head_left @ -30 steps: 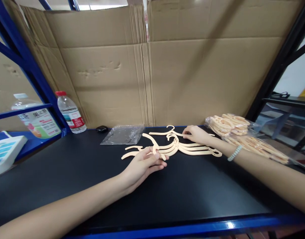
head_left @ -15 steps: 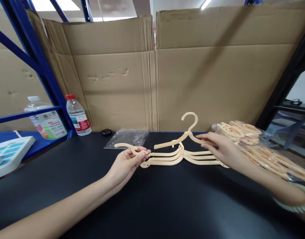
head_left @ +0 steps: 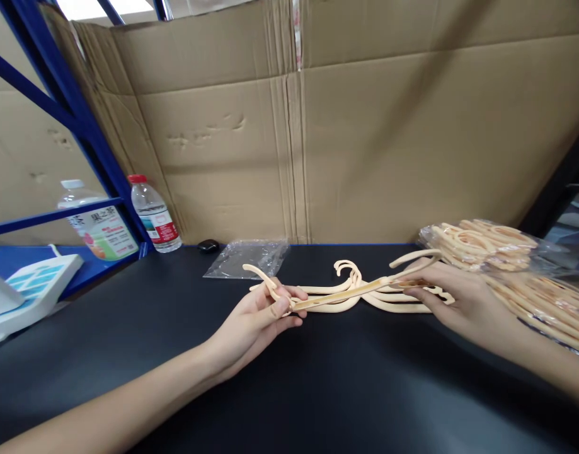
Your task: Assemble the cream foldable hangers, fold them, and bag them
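Several cream plastic hangers (head_left: 365, 297) lie stacked on the black tabletop (head_left: 317, 391). One cream hanger (head_left: 346, 292) is lifted just above the stack, held by both hands. My left hand (head_left: 261, 318) pinches its left end, where a curved arm sticks up past the thumb. At the other end, my right hand (head_left: 459, 299) grips the hanger with its fingers lying over the stack. A clear bag of more cream hangers (head_left: 511, 265) sits just right of my right hand.
An empty clear plastic bag (head_left: 246, 256) lies behind the stack, with a small black object (head_left: 207, 246) beside it. A water bottle (head_left: 154, 214) and a labelled bottle (head_left: 97, 224) stand at the left by the blue rack. Cardboard sheets (head_left: 365, 139) wall the back.
The hanger that my right hand held up with its hook in the air has come down flat over the stack, and my left hand now grips its left end.
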A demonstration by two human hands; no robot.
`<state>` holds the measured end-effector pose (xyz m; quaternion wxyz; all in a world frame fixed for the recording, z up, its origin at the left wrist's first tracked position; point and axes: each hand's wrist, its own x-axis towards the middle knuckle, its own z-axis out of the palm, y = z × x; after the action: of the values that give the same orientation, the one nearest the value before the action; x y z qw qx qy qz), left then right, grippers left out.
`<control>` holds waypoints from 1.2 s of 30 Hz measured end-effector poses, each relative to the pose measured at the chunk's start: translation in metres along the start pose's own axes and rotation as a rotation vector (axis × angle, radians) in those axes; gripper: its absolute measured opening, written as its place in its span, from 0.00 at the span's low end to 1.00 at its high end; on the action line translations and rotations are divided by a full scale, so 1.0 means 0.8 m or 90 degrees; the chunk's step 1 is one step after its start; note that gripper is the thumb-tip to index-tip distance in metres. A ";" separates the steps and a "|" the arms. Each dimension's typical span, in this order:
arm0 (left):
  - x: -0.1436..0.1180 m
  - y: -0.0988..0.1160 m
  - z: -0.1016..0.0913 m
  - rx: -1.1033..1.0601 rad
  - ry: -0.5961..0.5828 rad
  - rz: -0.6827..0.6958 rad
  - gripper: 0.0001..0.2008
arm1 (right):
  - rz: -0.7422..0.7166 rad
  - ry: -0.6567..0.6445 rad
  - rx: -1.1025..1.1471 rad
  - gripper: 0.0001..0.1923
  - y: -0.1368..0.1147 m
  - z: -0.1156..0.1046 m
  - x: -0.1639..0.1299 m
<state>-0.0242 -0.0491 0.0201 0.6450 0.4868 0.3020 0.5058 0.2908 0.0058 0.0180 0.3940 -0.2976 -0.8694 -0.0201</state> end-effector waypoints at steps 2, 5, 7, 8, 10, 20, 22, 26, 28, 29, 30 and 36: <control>-0.001 0.001 0.002 -0.005 -0.015 -0.002 0.03 | 0.006 0.007 -0.007 0.07 -0.002 -0.001 0.000; 0.000 0.001 0.003 -0.015 -0.014 -0.004 0.04 | 0.002 0.013 -0.020 0.07 -0.005 -0.002 0.001; -0.001 0.000 0.002 -0.021 -0.009 -0.008 0.04 | -0.001 0.024 -0.031 0.07 -0.006 -0.002 0.001; -0.001 0.000 0.002 -0.024 -0.007 -0.010 0.05 | -0.004 0.033 -0.035 0.07 -0.007 -0.003 0.001; -0.002 -0.001 0.001 -0.026 -0.006 -0.012 0.05 | -0.013 0.055 -0.039 0.08 -0.010 -0.003 0.001; 0.000 -0.006 0.000 0.002 0.062 -0.009 0.10 | -0.059 0.092 -0.069 0.11 -0.037 -0.005 0.006; 0.000 -0.007 0.000 0.009 0.074 -0.006 0.10 | -0.059 0.092 -0.070 0.11 -0.039 -0.004 0.006; -0.001 -0.007 0.000 0.027 0.099 0.004 0.09 | -0.067 0.080 -0.065 0.13 -0.040 -0.004 0.005; -0.001 -0.007 0.001 0.034 0.111 0.005 0.09 | -0.066 0.075 -0.066 0.13 -0.041 -0.004 0.004; -0.002 -0.007 0.001 0.035 0.118 0.004 0.09 | -0.067 0.076 -0.068 0.13 -0.041 -0.004 0.003; -0.001 -0.007 0.002 0.036 0.125 0.005 0.09 | -0.070 0.076 -0.069 0.13 -0.041 -0.004 0.003; -0.001 -0.005 0.006 0.051 0.164 0.028 0.10 | -0.066 0.058 -0.064 0.13 -0.040 0.001 -0.002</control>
<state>-0.0187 -0.0515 0.0179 0.5696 0.4495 0.3915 0.5658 0.2738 -0.0214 0.0225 0.4165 -0.2704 -0.8625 -0.0973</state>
